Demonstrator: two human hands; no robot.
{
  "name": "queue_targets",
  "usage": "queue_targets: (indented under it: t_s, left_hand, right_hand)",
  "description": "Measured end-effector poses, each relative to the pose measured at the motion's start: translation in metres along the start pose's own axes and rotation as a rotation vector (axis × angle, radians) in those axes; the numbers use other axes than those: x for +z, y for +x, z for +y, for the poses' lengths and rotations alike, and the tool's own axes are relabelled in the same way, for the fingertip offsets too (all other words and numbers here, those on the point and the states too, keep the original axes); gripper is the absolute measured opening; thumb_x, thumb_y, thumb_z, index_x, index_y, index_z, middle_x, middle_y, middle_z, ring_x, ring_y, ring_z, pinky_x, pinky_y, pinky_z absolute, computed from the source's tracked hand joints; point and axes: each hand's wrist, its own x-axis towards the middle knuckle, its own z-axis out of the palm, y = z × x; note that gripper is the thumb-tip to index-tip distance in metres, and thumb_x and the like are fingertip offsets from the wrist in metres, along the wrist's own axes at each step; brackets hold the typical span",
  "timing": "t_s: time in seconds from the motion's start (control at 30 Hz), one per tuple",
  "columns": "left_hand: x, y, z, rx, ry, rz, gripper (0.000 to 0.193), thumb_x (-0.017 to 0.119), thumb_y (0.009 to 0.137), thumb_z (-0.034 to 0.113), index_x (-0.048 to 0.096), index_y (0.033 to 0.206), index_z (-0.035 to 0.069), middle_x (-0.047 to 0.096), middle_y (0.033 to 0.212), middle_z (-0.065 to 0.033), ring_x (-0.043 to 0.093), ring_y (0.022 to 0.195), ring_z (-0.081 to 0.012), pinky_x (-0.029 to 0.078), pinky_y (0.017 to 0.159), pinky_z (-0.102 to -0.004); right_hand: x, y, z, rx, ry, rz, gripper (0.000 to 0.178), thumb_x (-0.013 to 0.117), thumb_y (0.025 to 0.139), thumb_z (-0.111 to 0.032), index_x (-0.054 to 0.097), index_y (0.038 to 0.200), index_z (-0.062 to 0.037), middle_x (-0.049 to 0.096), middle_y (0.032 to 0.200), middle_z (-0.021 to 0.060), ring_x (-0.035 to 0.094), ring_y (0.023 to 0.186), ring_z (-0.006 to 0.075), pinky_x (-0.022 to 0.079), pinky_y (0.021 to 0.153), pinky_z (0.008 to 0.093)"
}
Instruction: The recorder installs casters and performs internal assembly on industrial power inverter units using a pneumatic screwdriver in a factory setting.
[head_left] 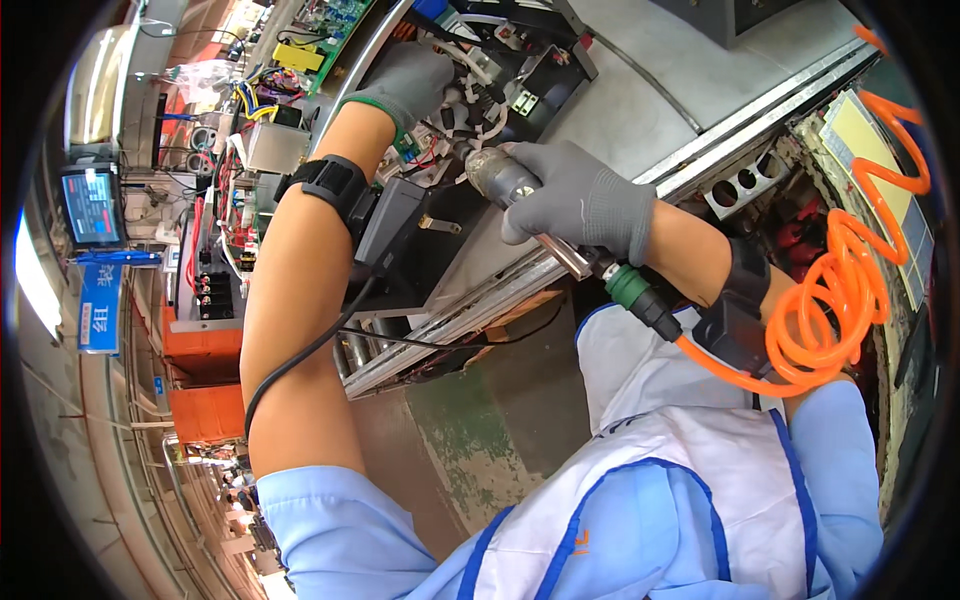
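Note:
My right hand (580,200), in a grey knit glove, is wrapped round an air-powered driver (502,177). Its metal nose points up and left into an open dark equipment housing (440,255) full of cables and connectors. A green fitting (632,290) joins the tool's rear to a coiled orange air hose (820,310). My left hand (408,80), also gloved, reaches into the far left of the housing beside the wire bundle (482,95). Its fingers look curled in, but what they hold is hidden.
A green circuit board (335,35) and loose wiring lie at the upper left. The housing rests on a grey worktable with a metal rail edge (760,125). A small screen (90,205) stands at the far left. A black cable (300,360) trails from my left wrist device.

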Motion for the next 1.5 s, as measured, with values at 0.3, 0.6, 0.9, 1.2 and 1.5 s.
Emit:
queue_targets:
  t_s: [0.3, 0.6, 0.9, 1.2, 1.5]
  left_hand:
    - [0.005, -0.01, 0.002, -0.048, -0.007, -0.018, 0.014, 0.058, 0.069, 0.014, 0.065, 0.075, 0.003, 0.06, 0.073, -0.0195, 0.06, 0.074, -0.0349, 0.048, 0.069, -0.0416]
    - [0.009, -0.069, 0.024, -0.264, -0.406, 0.513, 0.016, 0.059, 0.076, 0.018, 0.06, 0.084, 0.004, 0.059, 0.081, -0.0145, 0.056, 0.078, -0.0314, 0.043, 0.068, -0.0403]
    - [0.072, -0.148, 0.137, -0.95, -0.743, 0.535, 0.017, 0.06, 0.073, 0.018, 0.059, 0.087, 0.008, 0.058, 0.084, -0.0121, 0.056, 0.08, -0.0309, 0.044, 0.07, -0.0402]
    - [0.057, -0.164, 0.155, -0.719, -0.935, 0.686, 0.024, 0.058, 0.073, 0.015, 0.061, 0.094, 0.004, 0.059, 0.091, -0.0124, 0.052, 0.09, -0.0323, 0.04, 0.08, -0.0409]
    - [0.096, -0.107, 0.154, -0.804, -0.754, 0.872, 0.032, 0.054, 0.083, 0.021, 0.055, 0.105, -0.002, 0.056, 0.099, -0.0194, 0.051, 0.088, -0.0319, 0.04, 0.079, -0.0397]
  right_hand:
    - [0.007, 0.013, 0.005, 0.055, 0.24, -0.089, 0.06, 0.07, 0.058, -0.013, 0.05, 0.114, -0.0005, 0.057, 0.083, 0.0074, 0.055, 0.074, 0.0138, 0.045, 0.069, 0.0255]
    - [0.012, 0.01, 0.005, -0.026, 0.344, -0.169, 0.054, 0.068, 0.063, -0.014, 0.049, 0.113, -0.0023, 0.054, 0.08, 0.0034, 0.053, 0.067, 0.0105, 0.044, 0.061, 0.0238]
    - [0.023, -0.014, 0.007, -0.161, 0.246, -0.114, 0.063, 0.065, 0.063, -0.016, 0.044, 0.121, 0.0002, 0.054, 0.097, 0.0053, 0.05, 0.088, 0.0148, 0.041, 0.079, 0.0275]
    - [-0.051, -0.166, 0.026, 0.06, 0.486, 0.063, 0.073, 0.063, 0.065, -0.015, 0.034, 0.131, -0.0004, 0.048, 0.091, 0.0, 0.045, 0.075, 0.0072, 0.039, 0.066, 0.0202]
    - [-0.191, -0.396, -0.026, -0.124, 0.218, 1.344, 0.064, 0.058, 0.064, -0.015, 0.041, 0.125, -0.0067, 0.048, 0.074, 0.0023, 0.047, 0.057, 0.0084, 0.044, 0.047, 0.0207]
